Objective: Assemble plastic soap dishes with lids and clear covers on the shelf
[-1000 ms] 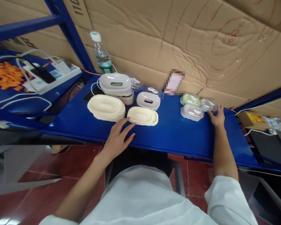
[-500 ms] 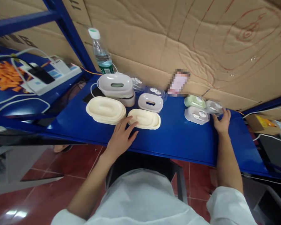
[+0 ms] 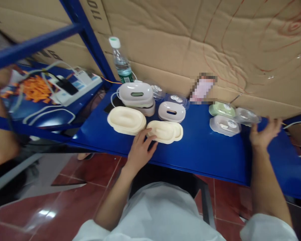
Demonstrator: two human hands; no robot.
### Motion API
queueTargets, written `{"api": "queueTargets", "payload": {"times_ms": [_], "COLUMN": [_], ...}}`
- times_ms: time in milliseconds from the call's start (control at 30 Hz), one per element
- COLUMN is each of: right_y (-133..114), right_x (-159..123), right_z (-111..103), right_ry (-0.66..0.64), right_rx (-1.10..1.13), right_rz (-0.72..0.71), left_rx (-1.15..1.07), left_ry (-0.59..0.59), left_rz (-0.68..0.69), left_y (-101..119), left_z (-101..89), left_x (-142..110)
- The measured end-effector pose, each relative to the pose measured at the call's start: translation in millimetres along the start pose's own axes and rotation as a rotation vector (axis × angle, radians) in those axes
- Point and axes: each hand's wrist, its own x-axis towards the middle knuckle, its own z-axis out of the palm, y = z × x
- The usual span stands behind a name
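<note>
So the left hand is at the small stack of cream oval trays, with its fingers loosely apart and a couple of fingertips over the near-left rim. They're not pinching anything that I can make out, and I can't tell how hard they press, if at all. That stack sits around the middle of the blue tabletop, and its top tray is shifted left so the one beneath pokes out on the right.

Just left is the larger stack of cream oval trays. Behind the two stacks are the big slotted oval case and the smaller slotted oval case, both pale lilac-grey, with clear plastic covers behind them.

The right hand is over by the right end, fingers spread wide and a bit blurry. It's nearest the clear container, but I can't say whether the thumb touches it. Next to that are a pale green container and a whitish container in clear plastic.

At the back, a water bottle stands upright, and something phone-like (pixelated, so no details) leans near the cardboard.
</note>
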Motion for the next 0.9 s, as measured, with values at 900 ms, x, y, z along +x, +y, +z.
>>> {"api": "queueTargets", "payload": {"times_ms": [900], "right_y": [-253.0], "right_x": [-123.7], "right_z": [47.3], "right_ry": [-0.297], "right_rx": [0.618], "right_rz": [-0.604], "left_rx": [-0.191], "left_ry": [-0.273], "left_rz": [0.283], "left_y": [32.9], "left_z": [2.3], "left_x": [-0.5]}}
